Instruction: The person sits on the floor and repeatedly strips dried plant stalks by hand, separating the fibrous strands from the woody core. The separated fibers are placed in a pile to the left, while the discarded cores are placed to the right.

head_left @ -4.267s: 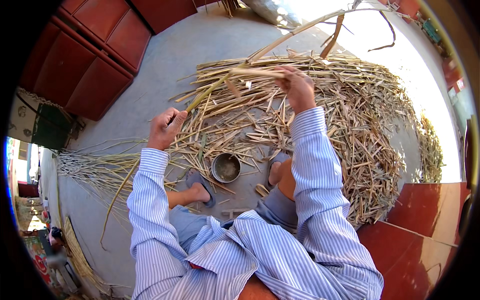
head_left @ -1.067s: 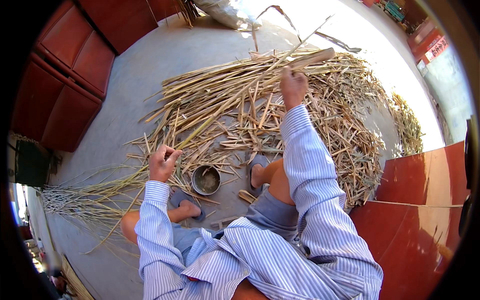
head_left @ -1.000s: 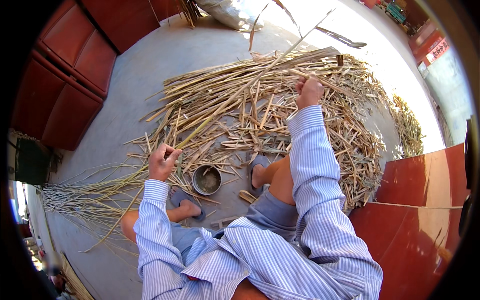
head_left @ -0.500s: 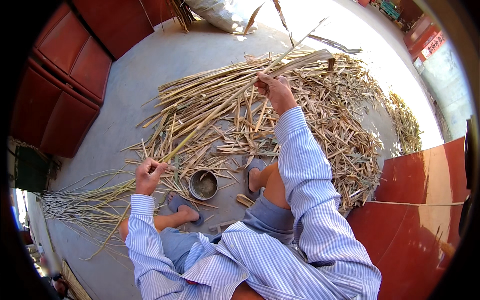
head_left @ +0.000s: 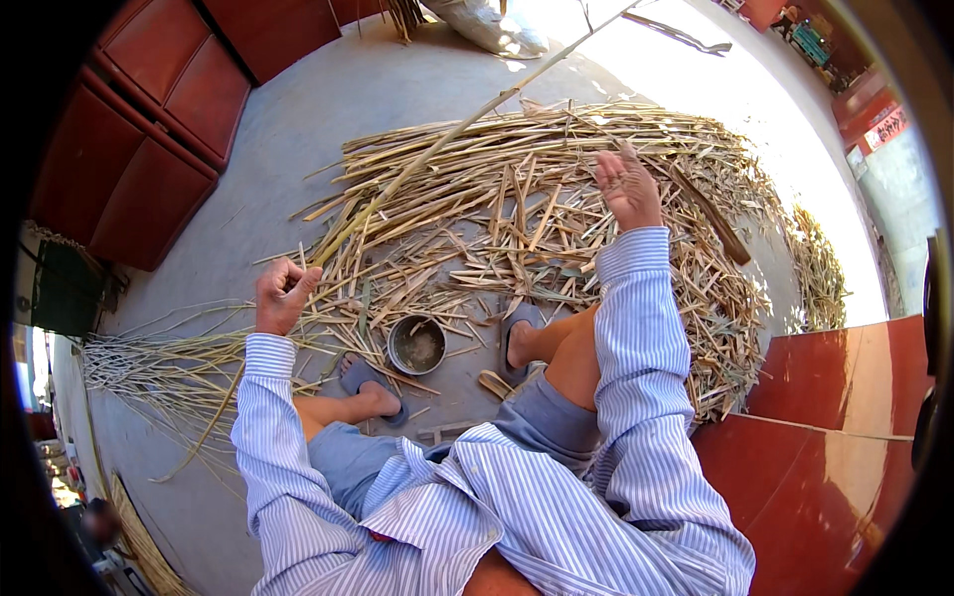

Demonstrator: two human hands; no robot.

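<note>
Long stalk [head_left: 545, 69] gripped, right hand [head_left: 628, 191] spread

The stalk is pinched in the left hand [head_left: 286, 296], left of centre, and is slanted up to the top edge. The right hand is held open above the heap of dry stalk pieces [head_left: 701, 333], right of centre. A round bowl [head_left: 390, 347] is set on the floor [head_left: 268, 179] near the middle.

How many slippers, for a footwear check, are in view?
2: left slipper on the left foot, left of the bowl; right slipper on the right foot, right of it. Others may be hidden under stalks.
</note>
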